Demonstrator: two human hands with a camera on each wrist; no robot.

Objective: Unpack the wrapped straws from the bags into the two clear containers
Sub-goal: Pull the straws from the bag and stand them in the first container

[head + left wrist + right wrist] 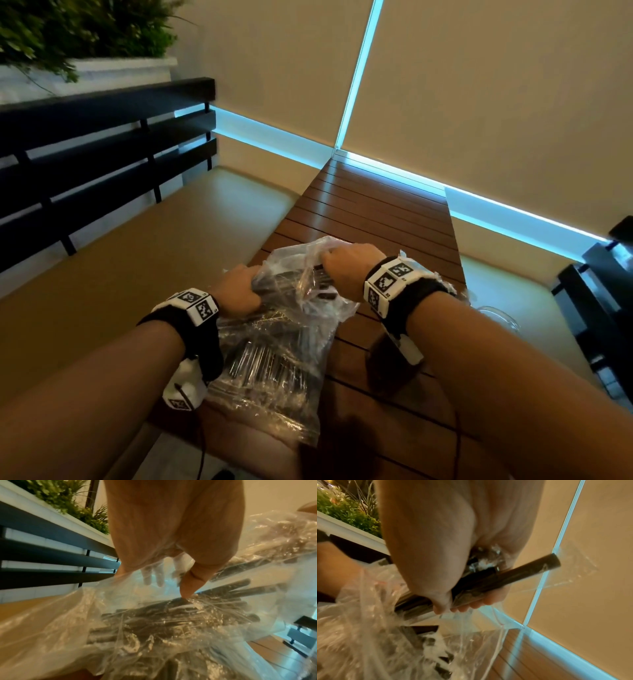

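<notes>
While your right hand (349, 262) is clamped round a bundle of black wrapped straws (496, 577) at the mouth of the clear plastic bag (274, 342), draw them out along their own length so the wrappers do not snag on the film. The bag lies on the slatted wooden worktop (370, 212) close in front of you, its lower end over the near edge, most straws inside it. Your left hand (239, 289) grips the bag's upper left side, thumb pressing through the plastic; hold there firmly so the bag stays put as the bundle slides free. I'd judge a modest handful safer than a big one, since loose wrapper tails could drag others out. A clear container (496, 317) shows only partly, on the seat past your right wrist; carry the bundle there level. The second container I cannot find. No brand or readable writing shows on bag or wrappers; only the black-and-white marker patterns on the wristbands (390, 281).
</notes>
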